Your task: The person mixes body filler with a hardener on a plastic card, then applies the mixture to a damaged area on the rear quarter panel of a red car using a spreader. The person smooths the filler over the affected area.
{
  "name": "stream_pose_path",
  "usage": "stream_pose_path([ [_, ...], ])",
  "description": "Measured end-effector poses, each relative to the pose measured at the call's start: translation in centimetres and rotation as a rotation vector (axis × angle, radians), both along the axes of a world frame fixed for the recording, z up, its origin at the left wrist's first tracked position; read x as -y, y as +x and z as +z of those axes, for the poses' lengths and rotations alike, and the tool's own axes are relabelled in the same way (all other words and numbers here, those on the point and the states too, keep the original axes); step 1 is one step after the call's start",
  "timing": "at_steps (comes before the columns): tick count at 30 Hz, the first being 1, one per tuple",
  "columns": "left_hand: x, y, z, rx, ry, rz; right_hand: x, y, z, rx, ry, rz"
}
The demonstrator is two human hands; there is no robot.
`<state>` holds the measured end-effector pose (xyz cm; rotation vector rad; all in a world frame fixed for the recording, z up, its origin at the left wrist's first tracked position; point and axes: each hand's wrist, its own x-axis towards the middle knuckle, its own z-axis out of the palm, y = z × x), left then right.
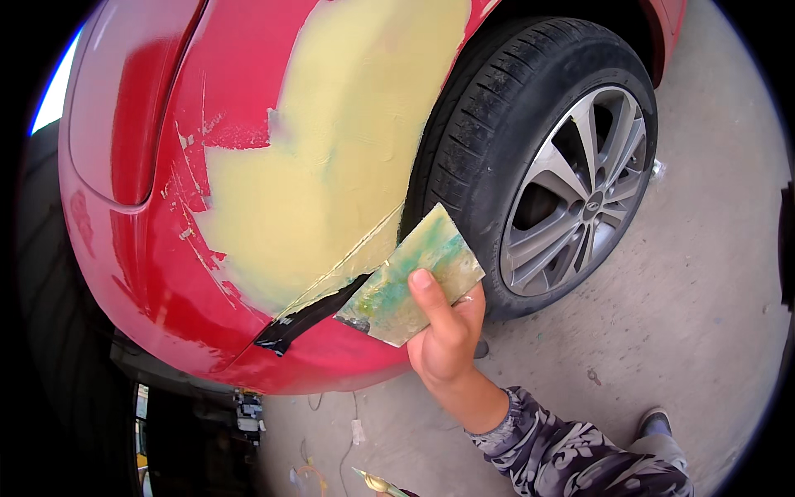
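In my right hand is a flat rectangular filler spreader, smeared green and yellowish. My thumb presses on its near face and the other fingers lie behind it. The spreader is at the lower edge of the pale yellow filler spread over a red car's bumper, close to the wheel arch. A black strip runs down and left from the spreader, below a thin ridge in the filler. At the bottom edge, a yellow-smeared tip of a tool shows; my left hand cannot be made out there.
Right of the spreader stands the black tyre with a silver spoked rim. Scratches and chipped paint mark the bumper left of the filler. A grey concrete floor extends to the right. A shoe and a thin cable are low down.
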<state>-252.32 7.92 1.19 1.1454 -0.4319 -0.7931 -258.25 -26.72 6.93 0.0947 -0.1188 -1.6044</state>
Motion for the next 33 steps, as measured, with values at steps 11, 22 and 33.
stream_pose_path([
  [11,-0.1,0.7,-1.0,0.022,-0.028,-0.007,-0.8,0.3,0.5,-0.098,0.120,-0.114],
  [22,0.3,0.5,-1.0,0.006,-0.042,-0.052,-0.6,0.1,0.6,-0.152,0.133,-0.195],
  [33,1.5,-0.2,-0.1,0.010,-0.032,0.012,0.5,0.3,0.1,-0.120,0.066,-0.183],
])
